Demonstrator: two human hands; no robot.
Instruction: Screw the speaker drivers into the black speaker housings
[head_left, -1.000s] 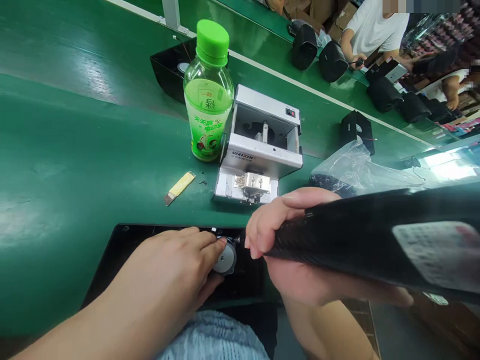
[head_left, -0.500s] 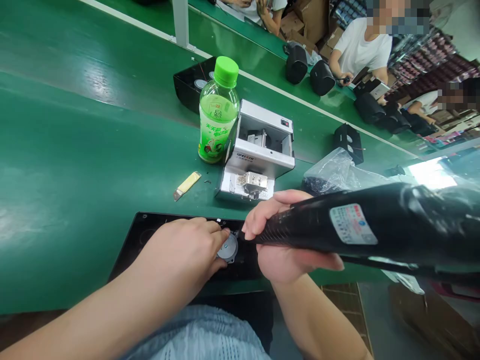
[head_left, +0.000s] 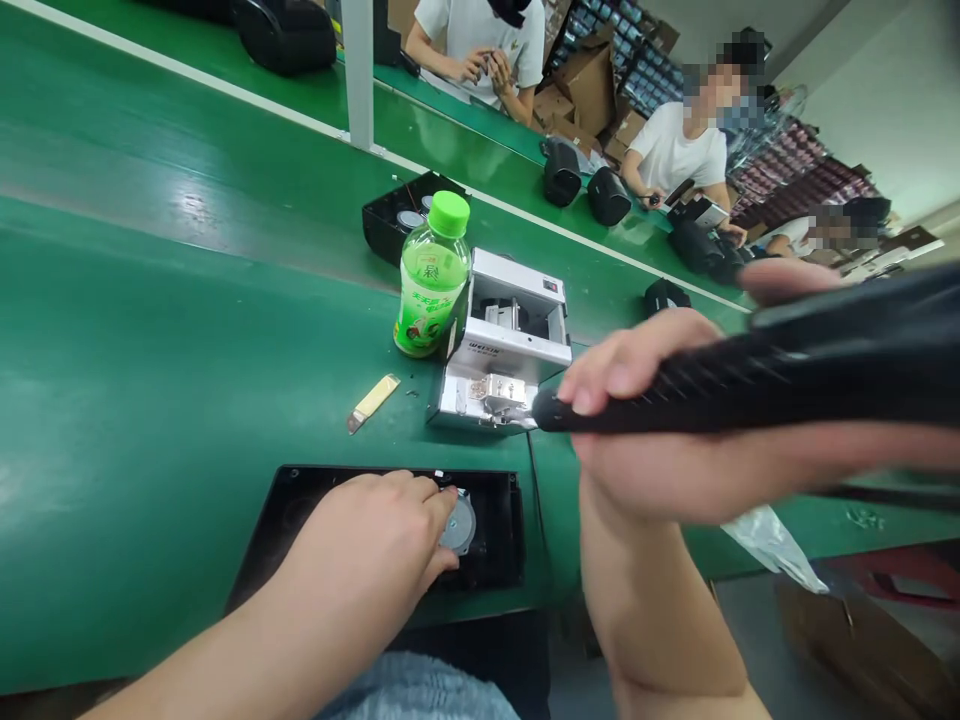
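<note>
Left hand (head_left: pixel 367 530) palm down, forearm coming in from lower left, fingers curved over and thumb below a round metal disc (head_left: pixel 459 525), which sits in an open black plastic housing (head_left: pixel 487 560) lying flat on the green table (head_left: pixel 150 350). Fingertips on the disc's upper edge, disc partly covered. Right hand (head_left: pixel 637 420) raised well above the table, off to the right of the housing, wrapped around a black electric screwdriver (head_left: pixel 750 380), forearm rising from the bottom edge. Driver lies roughly level, tip pointing left toward a silver screw feeder (head_left: pixel 510 340); tip shows in front of the feeder's corner, contact can't be told. Hands apart, not touching. Between the feeder and left hand, a yellow-handled blade (head_left: pixel 373 403) lies on the table. Green-capped drink bottle (head_left: pixel 431 280) stands upright just beside the feeder, and a second black housing (head_left: pixel 394 220) sits behind it. Across the far table, co-workers (head_left: pixel 675 150) handle small black parts, with black speaker boxes (head_left: pixel 585 185) in a row. Pale blue knit clothing (head_left: pixel 412 690) at the bottom edge.
</note>
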